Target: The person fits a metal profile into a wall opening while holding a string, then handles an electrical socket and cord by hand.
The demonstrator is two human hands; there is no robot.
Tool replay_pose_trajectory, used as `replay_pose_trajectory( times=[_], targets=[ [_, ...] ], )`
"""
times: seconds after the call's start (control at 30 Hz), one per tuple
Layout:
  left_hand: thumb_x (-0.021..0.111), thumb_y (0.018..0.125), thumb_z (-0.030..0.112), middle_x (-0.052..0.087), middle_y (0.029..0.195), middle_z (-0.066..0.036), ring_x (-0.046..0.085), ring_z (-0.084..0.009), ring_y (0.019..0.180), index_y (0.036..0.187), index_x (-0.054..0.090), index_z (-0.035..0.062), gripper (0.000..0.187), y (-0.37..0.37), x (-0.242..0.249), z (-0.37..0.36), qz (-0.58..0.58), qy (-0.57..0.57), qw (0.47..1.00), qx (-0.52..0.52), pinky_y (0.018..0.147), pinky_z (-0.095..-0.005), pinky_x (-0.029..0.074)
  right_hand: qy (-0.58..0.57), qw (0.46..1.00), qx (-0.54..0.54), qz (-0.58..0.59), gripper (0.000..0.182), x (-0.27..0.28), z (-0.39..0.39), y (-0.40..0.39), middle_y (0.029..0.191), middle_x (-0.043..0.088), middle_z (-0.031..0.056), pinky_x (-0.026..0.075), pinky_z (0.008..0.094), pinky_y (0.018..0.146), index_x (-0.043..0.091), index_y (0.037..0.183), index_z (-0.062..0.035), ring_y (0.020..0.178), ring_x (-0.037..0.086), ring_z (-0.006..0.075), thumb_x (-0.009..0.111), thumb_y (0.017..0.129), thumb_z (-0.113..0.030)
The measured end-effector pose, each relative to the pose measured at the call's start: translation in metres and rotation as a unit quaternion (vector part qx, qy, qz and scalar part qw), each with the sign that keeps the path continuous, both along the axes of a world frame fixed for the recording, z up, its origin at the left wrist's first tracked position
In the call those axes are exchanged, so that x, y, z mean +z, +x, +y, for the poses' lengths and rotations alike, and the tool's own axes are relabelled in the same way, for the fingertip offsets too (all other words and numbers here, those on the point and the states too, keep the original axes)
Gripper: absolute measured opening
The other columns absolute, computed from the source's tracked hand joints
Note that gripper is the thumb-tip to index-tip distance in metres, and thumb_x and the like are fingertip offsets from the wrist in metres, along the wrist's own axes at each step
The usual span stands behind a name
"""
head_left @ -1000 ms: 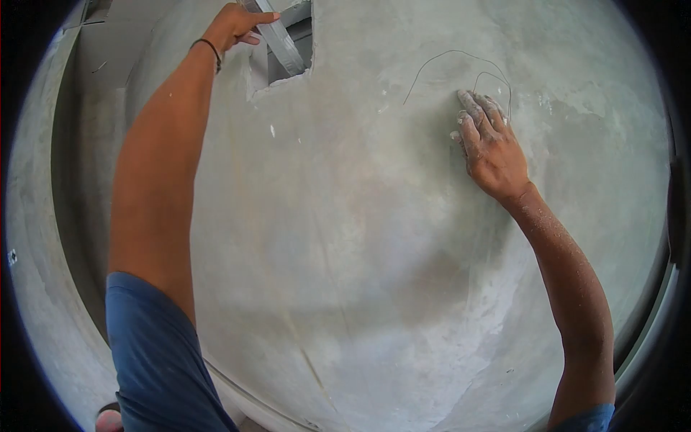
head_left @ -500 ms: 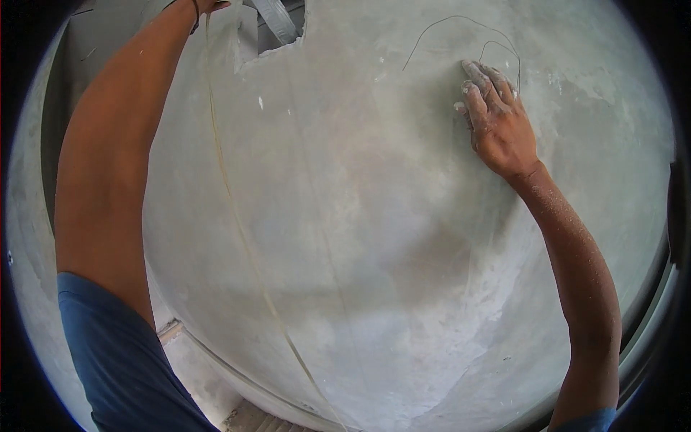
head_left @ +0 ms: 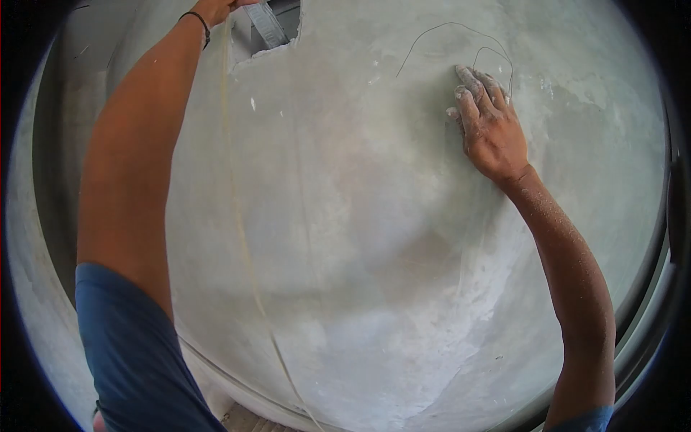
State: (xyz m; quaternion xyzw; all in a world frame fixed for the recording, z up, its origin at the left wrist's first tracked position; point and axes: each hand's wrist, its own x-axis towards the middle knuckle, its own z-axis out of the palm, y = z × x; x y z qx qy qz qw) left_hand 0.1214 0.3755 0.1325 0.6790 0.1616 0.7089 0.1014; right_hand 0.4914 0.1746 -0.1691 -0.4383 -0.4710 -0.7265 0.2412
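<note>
The left hand is cut off at the frame top beside the ragged opening in the grey plastered wall; its grip cannot be told. The dusty right hand presses flat, fingers together, right of that opening, slightly lower than before.

Left hand raised, perhaps gripping, right hand flat

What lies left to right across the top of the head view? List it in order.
Left hand with black wristband → hole in the wall → thin curved wire → right hand pressed flat on the plastered wall.
</note>
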Motion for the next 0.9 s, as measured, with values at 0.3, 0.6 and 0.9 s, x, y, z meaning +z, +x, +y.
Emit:
replay_pose_trajectory(
  times=[0.3, 0.6, 0.9],
  targets=[
    [0.060, 0.103, 0.042, 0.031, 0.159, -0.025, 0.060, -0.0422, 0.126, 0.160, 0.015, 0.0003, 0.084, 0.031, -0.036, 0.017, -0.041, 0.111, 0.887, -0.446, 0.100, -0.0535, 0.056, -0.007, 1.000, 0.005, -0.019, 0.027, 0.003, -0.001, -0.002, 0.143, 0.056, 0.0187, 0.042, 0.0511, 0.112, 0.061, 0.113, -0.0003, 0.133, 0.051, 0.0382, 0.061, 0.099, -0.024],
    [0.062, 0.097, 0.018, 0.047, 0.141, -0.023, 0.066, -0.0340, 0.109, 0.150, 0.031, -0.0013, 0.065, 0.033, -0.032, 0.032, -0.094, 0.085, 0.979, -0.158, 0.092, -0.0482, 0.058, -0.013, 1.000, 0.014, -0.011, 0.026, 0.004, -0.001, -0.005, 0.141, 0.057, 0.0183, 0.042, 0.0524, 0.110, 0.060, 0.114, -0.0007, 0.133, 0.051, 0.0391, 0.061, 0.099, -0.022],
    [0.065, 0.089, 0.065, 0.051, 0.150, -0.016, 0.065, -0.0298, 0.111, 0.143, 0.059, 0.0085, 0.079, 0.014, -0.025, 0.089, 0.031, 0.071, 0.975, -0.210, 0.085, -0.0316, 0.050, -0.007, 1.000, -0.002, -0.004, 0.026, 0.004, -0.002, -0.006, 0.140, 0.057, 0.0183, 0.041, 0.0526, 0.111, 0.059, 0.113, -0.0006, 0.134, 0.050, 0.0379, 0.060, 0.099, -0.022]
  ],
)
